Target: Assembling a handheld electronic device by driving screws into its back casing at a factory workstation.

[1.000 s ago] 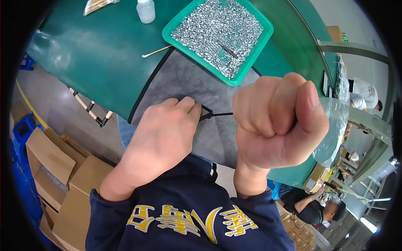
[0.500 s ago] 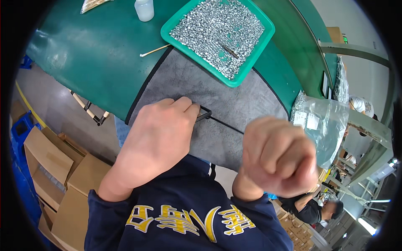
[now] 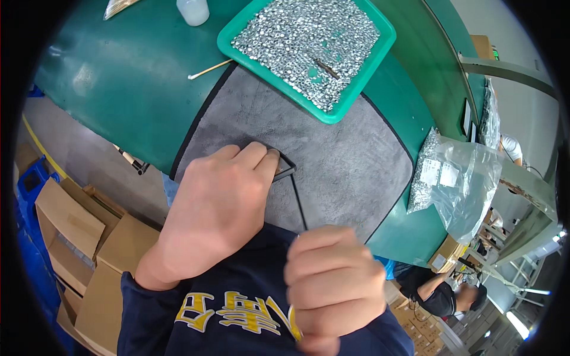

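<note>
The left hand [image 3: 217, 210] presses down near the front edge of the grey mat [image 3: 350, 160], fingers pinched on a small black part [image 3: 284, 169], while the right hand [image 3: 335, 285] sits closed in a fist just below, gripping the thin black cord [image 3: 298, 204] that runs taut between the two. Open mat stretches away to the green tray of small silver pieces [image 3: 309, 44] overlapping its far edge, with bare green bench [image 3: 113, 83] to the left. How the cord joins the part is hidden under the fingers, and the clear bag [image 3: 457, 178] at the right bench edge is hard to read.
</note>
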The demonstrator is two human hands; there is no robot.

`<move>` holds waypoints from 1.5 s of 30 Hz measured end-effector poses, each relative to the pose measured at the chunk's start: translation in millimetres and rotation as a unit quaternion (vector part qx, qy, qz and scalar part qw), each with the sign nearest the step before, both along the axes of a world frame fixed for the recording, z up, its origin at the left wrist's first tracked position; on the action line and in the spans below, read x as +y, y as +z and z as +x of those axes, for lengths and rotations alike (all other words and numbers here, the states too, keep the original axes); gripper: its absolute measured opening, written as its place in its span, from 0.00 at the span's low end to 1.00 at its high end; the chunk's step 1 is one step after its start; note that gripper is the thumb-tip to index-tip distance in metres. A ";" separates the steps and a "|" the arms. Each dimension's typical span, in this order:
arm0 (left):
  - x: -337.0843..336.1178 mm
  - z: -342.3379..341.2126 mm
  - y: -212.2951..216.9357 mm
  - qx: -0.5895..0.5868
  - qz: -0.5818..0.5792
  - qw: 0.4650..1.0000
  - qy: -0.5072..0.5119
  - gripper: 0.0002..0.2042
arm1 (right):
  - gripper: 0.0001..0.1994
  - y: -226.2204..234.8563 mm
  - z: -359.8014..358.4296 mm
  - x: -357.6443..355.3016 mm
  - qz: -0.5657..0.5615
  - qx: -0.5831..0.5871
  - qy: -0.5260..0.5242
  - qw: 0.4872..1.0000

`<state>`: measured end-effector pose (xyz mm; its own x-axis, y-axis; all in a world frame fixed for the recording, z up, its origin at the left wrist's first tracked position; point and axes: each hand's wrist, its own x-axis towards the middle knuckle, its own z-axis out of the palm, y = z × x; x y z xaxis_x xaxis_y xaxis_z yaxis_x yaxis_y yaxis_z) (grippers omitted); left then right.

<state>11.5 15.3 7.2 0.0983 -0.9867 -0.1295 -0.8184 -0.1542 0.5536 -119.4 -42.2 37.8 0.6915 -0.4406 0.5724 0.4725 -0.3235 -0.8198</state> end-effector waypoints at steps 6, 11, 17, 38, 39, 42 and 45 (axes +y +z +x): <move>2.1 -11.2 -2.2 -0.009 -0.055 0.998 0.011 0.12 | 0.16 0.4 20.7 -0.7 -0.093 -0.040 -0.079 0.992; 0.6 -12.9 -6.4 -0.032 -0.068 0.997 0.003 0.16 | 0.15 9.9 18.3 5.0 -0.064 0.011 -0.086 0.994; -6.2 -11.8 -6.3 -0.039 -0.058 0.998 0.006 0.17 | 0.15 4.2 15.4 3.3 0.004 0.026 -0.077 0.997; -2.2 -13.9 -8.1 -0.052 -0.034 0.998 0.005 0.18 | 0.17 -1.8 9.5 8.4 -0.022 0.040 -0.018 0.999; -2.4 -13.8 -8.0 -0.049 -0.037 0.998 0.002 0.18 | 0.17 -1.9 9.6 9.5 -0.024 0.044 -0.020 0.999; -4.6 -15.8 -6.6 -0.054 -0.041 0.998 -0.002 0.18 | 0.18 -2.7 9.6 11.1 -0.026 0.054 -0.021 0.998; -3.4 -16.2 -8.6 -0.058 -0.047 0.997 0.000 0.18 | 0.18 -4.1 9.4 10.6 -0.030 0.057 -0.018 0.998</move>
